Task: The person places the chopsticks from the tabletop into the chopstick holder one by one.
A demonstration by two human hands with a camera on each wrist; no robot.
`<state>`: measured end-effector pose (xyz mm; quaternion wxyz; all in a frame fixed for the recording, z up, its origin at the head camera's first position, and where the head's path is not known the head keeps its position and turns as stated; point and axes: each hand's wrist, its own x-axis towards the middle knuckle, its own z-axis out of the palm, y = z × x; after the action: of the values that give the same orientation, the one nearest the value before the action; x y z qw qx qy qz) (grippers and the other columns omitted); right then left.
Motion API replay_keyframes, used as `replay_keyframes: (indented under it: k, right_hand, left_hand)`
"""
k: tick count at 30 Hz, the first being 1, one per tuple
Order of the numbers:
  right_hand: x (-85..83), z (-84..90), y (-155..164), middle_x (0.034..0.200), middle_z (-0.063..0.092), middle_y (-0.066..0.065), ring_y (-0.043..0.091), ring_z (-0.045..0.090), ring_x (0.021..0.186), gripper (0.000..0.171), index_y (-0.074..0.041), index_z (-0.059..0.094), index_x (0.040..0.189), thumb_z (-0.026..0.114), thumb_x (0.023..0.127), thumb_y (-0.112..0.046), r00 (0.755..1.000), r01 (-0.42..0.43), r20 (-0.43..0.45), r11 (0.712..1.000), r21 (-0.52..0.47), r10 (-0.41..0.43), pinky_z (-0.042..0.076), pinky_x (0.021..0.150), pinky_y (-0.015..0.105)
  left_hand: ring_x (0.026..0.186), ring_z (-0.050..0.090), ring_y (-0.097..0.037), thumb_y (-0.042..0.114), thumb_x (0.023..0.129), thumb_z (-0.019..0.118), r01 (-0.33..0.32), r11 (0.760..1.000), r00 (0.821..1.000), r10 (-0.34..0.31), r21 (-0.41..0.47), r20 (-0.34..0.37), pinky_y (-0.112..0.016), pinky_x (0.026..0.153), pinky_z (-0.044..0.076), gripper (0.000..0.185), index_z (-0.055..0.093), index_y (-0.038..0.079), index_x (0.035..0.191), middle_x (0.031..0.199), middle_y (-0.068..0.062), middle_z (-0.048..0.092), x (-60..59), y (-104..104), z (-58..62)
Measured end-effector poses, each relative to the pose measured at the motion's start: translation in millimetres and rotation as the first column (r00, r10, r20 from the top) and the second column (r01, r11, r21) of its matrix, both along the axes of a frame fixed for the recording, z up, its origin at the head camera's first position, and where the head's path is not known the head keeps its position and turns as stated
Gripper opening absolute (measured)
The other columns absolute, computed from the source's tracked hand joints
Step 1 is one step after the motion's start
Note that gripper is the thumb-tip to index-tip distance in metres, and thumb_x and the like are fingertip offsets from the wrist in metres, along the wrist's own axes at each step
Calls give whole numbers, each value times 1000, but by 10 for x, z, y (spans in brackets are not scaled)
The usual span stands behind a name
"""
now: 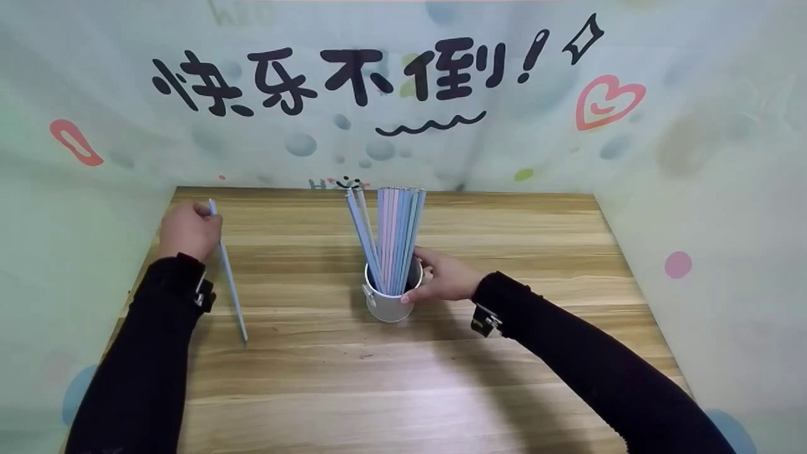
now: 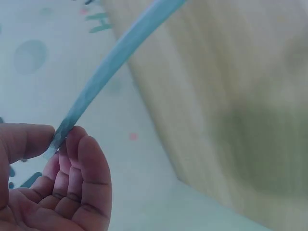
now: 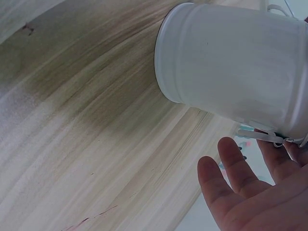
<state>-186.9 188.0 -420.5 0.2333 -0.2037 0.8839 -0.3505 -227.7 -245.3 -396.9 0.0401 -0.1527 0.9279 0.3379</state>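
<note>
A light wooden table top (image 1: pixel 391 391) with lengthwise plank grain fills the near and middle ground. A pale green printed backdrop (image 1: pixel 403 145) closes it in on the far side and runs down the left and right. Across the far wall stand large black Chinese characters (image 1: pixel 328 77) ending in an exclamation mark, a black wavy line (image 1: pixel 430 123) just below them. A pink heart outline (image 1: pixel 608 101) sits to the right, a round pink dot (image 1: pixel 678 265) on the right wall, a pink-red mark (image 1: pixel 75 143) far left.

A makeshift recording booth, not a lived-in room. Printed backdrop sheets (image 1: pixel 403 94) (cartoon hearts, bubbles, bold Chinese lettering) wall in a wooden table (image 1: pixel 403 378) on three sides.
</note>
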Motion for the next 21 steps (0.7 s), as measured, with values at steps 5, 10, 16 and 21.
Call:
replay_keyframes:
  k: [5, 10, 16, 21]
  right_hand:
    - [-5, 8, 3, 137, 61, 13, 36, 55, 128, 92, -23, 39, 156, 88, 79, -35, 1000, 0, -4, 1000, 8, 0, 45, 108, 53]
    - [-10, 4, 1, 138, 60, 13, 36, 55, 129, 92, -23, 39, 156, 88, 79, -35, 1000, 2, 2, 1000, 10, -2, 45, 109, 53]
    - [-6, 0, -6, 140, 59, 14, 37, 54, 130, 94, -25, 37, 157, 88, 78, -37, 1000, 10, 9, 1000, 30, -10, 45, 109, 52]
    - [1, -1, -5, 142, 59, 14, 38, 54, 131, 95, -25, 37, 157, 88, 78, -37, 1000, 19, 23, 999, 26, -20, 44, 110, 53]
  left_hand:
    - [112, 59, -38, 25, 105, 42, 7, 999, 996, -2, 54, -90, -42, 88, 49, 46, 45, -7, 139, 130, -27, 57, 6, 101, 192]
    - [98, 61, -24, 28, 106, 44, 13, 993, 989, 5, 117, -149, -31, 78, 49, 43, 44, -2, 136, 118, -14, 56, 13, 225, 359]
    - [85, 64, -11, 28, 106, 45, 45, 981, 983, -10, 188, -186, -19, 68, 52, 40, 41, 1, 135, 113, -8, 54, 45, 350, 548]
    - [81, 66, -8, 29, 106, 47, 90, 965, 970, -29, 247, -243, -16, 71, 54, 39, 41, 2, 133, 113, -6, 52, 108, 464, 717]
